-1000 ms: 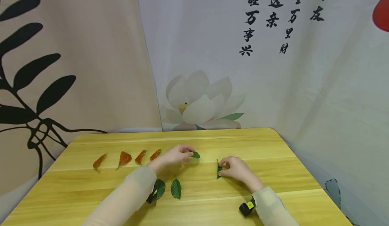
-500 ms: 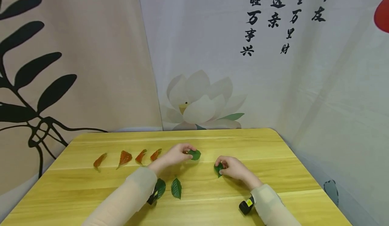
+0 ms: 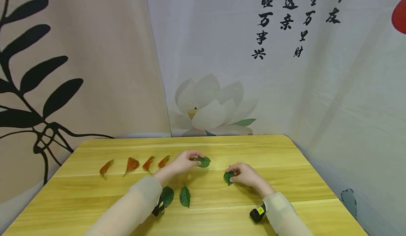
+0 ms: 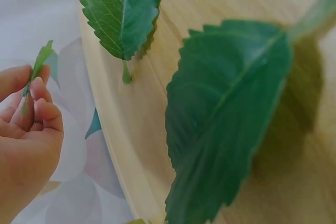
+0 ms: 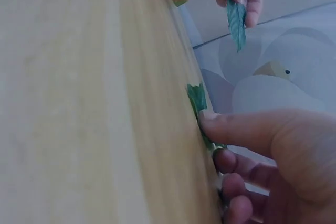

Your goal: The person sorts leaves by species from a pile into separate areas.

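Note:
My left hand (image 3: 185,162) pinches a green leaf (image 3: 204,162) between thumb and fingers above the far middle of the table. To its right, my right hand (image 3: 245,175) pinches another green leaf (image 3: 228,178) by its edge. In the left wrist view, the leaf (image 4: 39,61) in the left hand (image 4: 26,140) is seen nearly edge-on. The right wrist view has the right thumb (image 5: 236,129) against its leaf (image 5: 197,98), low over the wood. Two more green leaves lie nearer: one (image 3: 185,196) in full view, the other (image 3: 167,196) partly hidden by the left wrist camera.
Several red-orange leaves (image 3: 131,165) lie in a row on the far left of the yellow wooden table (image 3: 285,207). A printed cloth (image 3: 209,53) hangs behind the table's far edge. Black cameras (image 3: 257,214) are strapped to both wrists.
The leaf in the left hand has turned to show more of its face. In the right hand, the leaf has gone from upright and narrow to broad side showing. Both hands hardly moved.

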Motion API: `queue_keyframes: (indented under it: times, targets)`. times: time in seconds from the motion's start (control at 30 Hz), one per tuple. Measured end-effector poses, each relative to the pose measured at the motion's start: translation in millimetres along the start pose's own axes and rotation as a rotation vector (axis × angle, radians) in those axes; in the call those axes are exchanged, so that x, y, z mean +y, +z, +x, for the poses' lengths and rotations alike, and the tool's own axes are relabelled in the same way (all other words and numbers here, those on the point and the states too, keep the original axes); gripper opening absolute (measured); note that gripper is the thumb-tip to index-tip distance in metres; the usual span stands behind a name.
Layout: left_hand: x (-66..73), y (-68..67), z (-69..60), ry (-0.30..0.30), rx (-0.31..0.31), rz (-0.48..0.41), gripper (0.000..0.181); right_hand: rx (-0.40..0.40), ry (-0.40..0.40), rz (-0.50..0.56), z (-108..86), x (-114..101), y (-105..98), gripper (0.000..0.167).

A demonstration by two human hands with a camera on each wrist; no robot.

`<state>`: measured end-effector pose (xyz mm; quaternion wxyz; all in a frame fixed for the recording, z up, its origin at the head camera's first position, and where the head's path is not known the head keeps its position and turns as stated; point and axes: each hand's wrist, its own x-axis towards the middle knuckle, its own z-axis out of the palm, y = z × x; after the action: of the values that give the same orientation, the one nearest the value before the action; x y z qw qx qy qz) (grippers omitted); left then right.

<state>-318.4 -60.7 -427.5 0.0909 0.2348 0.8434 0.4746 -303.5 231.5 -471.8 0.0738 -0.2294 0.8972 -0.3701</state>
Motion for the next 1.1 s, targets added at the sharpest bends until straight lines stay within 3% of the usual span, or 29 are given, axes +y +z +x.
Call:
queue_keyframes:
  times: [0.2, 0.33, 0.5, 0.87, 1.1]
  targets:
    - [1.0, -3.5, -7.4, -0.002, 0.010, -0.048, 0.022, 0.006, 0.006, 0.056, -0.8, 3, -1, 0.029]
    - [0.7, -2.7, -13.9, 0.020, 0.026, -0.046, 0.019, 0.014, 0.022, 0.072, -2.1, 3, -2, 0.029]
    - [4.9, 3.2, -25.4, 0.003, 0.030, 0.001, 0.014, 0.024, 0.041, 0.080, -3.8, 3, 0, 0.029]
    - [13.8, 19.9, -50.4, 0.044, -0.154, 0.145, 0.021, 0.031, 0.038, 0.070, -4.0, 1, 3, 0.029]
    - [12.9, 25.0, -52.1, 0.096, -0.181, 0.196, 0.016, 0.041, 0.056, 0.067, -5.3, 1, 1, 0.028]
